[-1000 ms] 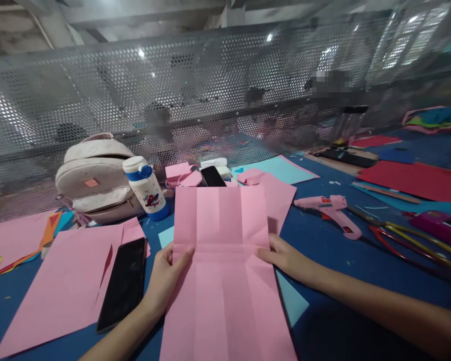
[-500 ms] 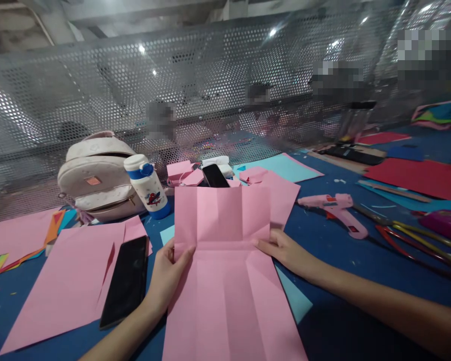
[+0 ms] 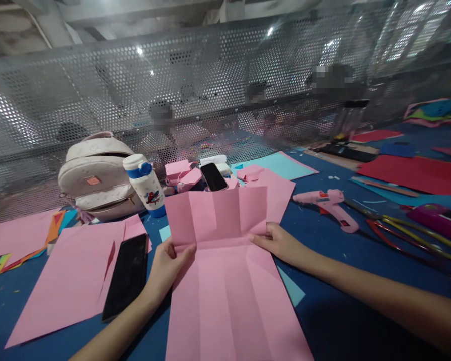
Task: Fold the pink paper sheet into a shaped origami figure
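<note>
A creased pink sheet point(image 3: 225, 291) stretches toward me over the blue table, its far part bent up along a crosswise fold. My left hand point(image 3: 171, 263) grips the sheet's left edge near that fold, thumb on top and fingers curled behind. At the right edge, my right hand point(image 3: 276, 242) pinches the paper at about the same height, thumb lying on the front. Several lengthwise creases run down the sheet. Part of a light blue paper point(image 3: 291, 287) shows beneath its right side.
Left are a black phone point(image 3: 127, 276), pink paper point(image 3: 67, 276), a white bottle point(image 3: 146, 188) and a backpack point(image 3: 97, 180). A second phone point(image 3: 213, 177) lies behind the sheet. Right are a pink glue gun point(image 3: 328, 203), scissors point(image 3: 409, 233) and red paper point(image 3: 417, 173). Perforated metal point(image 3: 210, 75) stands behind.
The upright far part of the sheet has tilted and flexed, its top left corner shifting left. Both hands keep hold of the edges. The view has shifted slightly.
</note>
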`<action>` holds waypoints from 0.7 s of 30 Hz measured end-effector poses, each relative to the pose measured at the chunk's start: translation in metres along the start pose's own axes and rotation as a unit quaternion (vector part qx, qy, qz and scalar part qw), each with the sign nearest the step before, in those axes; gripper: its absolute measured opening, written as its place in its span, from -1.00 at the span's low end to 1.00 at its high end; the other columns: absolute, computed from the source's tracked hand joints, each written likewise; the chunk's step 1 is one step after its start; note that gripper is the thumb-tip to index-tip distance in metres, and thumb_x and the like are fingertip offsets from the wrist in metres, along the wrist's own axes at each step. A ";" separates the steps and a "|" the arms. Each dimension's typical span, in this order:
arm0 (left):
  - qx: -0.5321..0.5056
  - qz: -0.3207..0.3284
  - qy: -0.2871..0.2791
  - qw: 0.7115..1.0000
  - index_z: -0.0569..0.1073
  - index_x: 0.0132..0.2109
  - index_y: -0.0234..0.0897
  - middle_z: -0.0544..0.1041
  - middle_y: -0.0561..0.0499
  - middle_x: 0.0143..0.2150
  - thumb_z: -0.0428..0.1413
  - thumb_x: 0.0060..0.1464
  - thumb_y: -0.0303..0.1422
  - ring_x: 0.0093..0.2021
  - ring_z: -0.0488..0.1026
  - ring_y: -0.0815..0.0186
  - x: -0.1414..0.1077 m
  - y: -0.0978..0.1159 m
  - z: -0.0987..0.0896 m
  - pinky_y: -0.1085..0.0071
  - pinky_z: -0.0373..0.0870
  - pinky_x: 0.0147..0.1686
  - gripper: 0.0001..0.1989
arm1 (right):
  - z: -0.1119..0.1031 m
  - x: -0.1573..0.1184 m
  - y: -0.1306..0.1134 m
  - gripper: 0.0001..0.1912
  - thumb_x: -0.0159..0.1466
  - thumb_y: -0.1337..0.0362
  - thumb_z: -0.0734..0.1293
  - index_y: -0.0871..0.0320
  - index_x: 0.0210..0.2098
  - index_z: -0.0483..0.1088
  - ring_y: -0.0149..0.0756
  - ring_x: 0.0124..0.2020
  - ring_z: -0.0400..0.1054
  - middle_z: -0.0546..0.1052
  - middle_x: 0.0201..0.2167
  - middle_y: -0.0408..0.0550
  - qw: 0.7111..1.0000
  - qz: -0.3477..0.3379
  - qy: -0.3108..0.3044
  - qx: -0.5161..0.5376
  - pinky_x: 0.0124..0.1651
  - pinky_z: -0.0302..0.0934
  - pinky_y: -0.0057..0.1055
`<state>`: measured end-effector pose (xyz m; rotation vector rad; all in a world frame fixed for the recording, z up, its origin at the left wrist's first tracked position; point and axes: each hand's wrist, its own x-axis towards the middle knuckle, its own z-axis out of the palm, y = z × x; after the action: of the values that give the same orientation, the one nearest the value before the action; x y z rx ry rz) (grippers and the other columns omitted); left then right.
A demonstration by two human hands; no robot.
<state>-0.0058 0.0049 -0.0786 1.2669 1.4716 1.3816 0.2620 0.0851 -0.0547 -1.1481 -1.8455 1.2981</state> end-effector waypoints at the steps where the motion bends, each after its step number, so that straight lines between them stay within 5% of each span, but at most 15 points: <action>1: 0.000 -0.002 -0.006 1.000 0.55 -0.17 -0.40 0.65 -0.17 -0.22 0.28 -0.03 -0.23 -0.19 0.59 0.09 0.000 0.001 0.000 0.31 0.50 -0.21 -0.66 | -0.001 0.001 -0.001 -0.60 0.08 -0.08 0.37 0.18 -0.46 0.40 -0.16 -0.36 0.42 0.51 -0.46 -0.04 1.000 0.008 -0.008 0.010 -0.39 0.26 -0.35; 5: 0.007 -0.009 -0.037 0.999 0.60 -0.21 -0.41 0.66 -0.15 -0.23 0.27 -0.05 -0.24 -0.21 0.59 0.08 -0.001 0.005 -0.002 0.33 0.50 -0.23 -0.69 | -0.003 0.003 -0.004 -0.62 0.08 -0.04 0.40 0.20 -0.46 0.48 -0.12 -0.31 0.47 0.56 -0.45 -0.01 0.997 0.010 -0.064 0.051 -0.29 0.32 -0.31; 11: 0.021 -0.002 -0.059 0.998 0.65 -0.32 -0.35 0.66 -0.07 -0.34 0.25 -0.13 -0.35 -0.29 0.58 0.15 0.000 0.005 -0.006 0.43 0.46 -0.32 -0.81 | -0.006 0.010 0.007 -0.65 0.04 0.04 0.45 0.18 -0.30 0.56 -0.03 -0.14 0.49 0.62 -0.25 0.05 0.994 -0.037 -0.056 0.090 -0.05 0.33 -0.18; 15: 0.019 -0.011 -0.092 0.996 0.67 -0.37 -0.27 0.67 -0.11 -0.26 0.26 -0.19 -0.38 -0.24 0.59 0.12 0.000 0.009 -0.007 0.39 0.48 -0.25 -0.84 | -0.009 0.013 0.007 -0.60 0.02 -0.05 0.45 0.19 -0.39 0.57 0.00 -0.09 0.47 0.59 -0.15 0.13 0.983 -0.078 -0.124 0.112 0.00 0.29 -0.15; 21: 0.030 -0.006 -0.083 0.996 0.67 -0.32 -0.25 0.66 -0.11 -0.25 0.26 -0.20 -0.40 -0.23 0.58 0.11 -0.002 0.017 -0.007 0.35 0.47 -0.22 -0.80 | -0.008 0.007 -0.003 -0.68 0.11 0.10 0.42 0.20 -0.25 0.54 -0.16 -0.18 0.47 0.59 -0.21 0.04 0.993 -0.019 -0.083 0.078 -0.12 0.30 -0.29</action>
<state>-0.0092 0.0004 -0.0605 1.3742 1.4115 1.2024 0.2645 0.0940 -0.0496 -0.9433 -1.8365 1.5259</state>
